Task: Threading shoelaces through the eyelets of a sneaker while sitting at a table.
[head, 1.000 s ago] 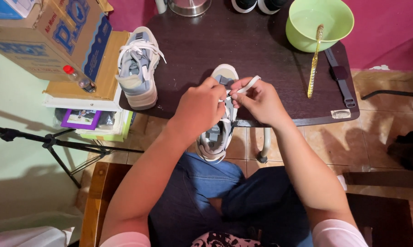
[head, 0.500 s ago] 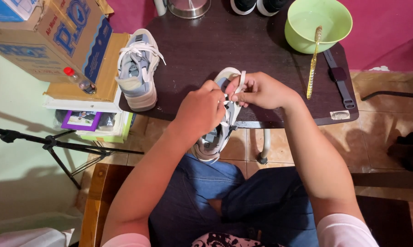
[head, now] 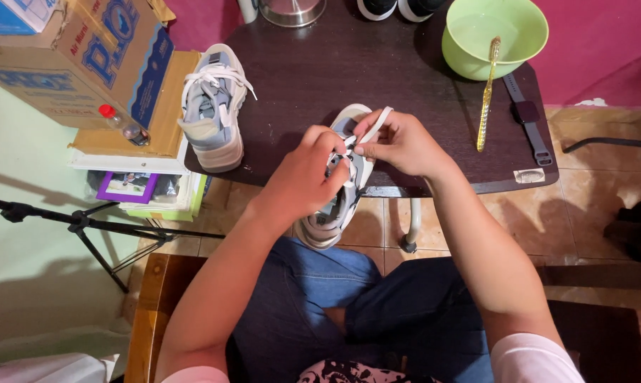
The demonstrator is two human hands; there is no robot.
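Pinching white lace — right hand drawn nearer; left hand still clasping sneaker.

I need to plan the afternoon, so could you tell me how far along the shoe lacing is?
Done: the other sneaker on the table looks fully laced. In hand: both hands, left hand and right hand, work the white lace on the near sneaker. Left: finishing that lacing.
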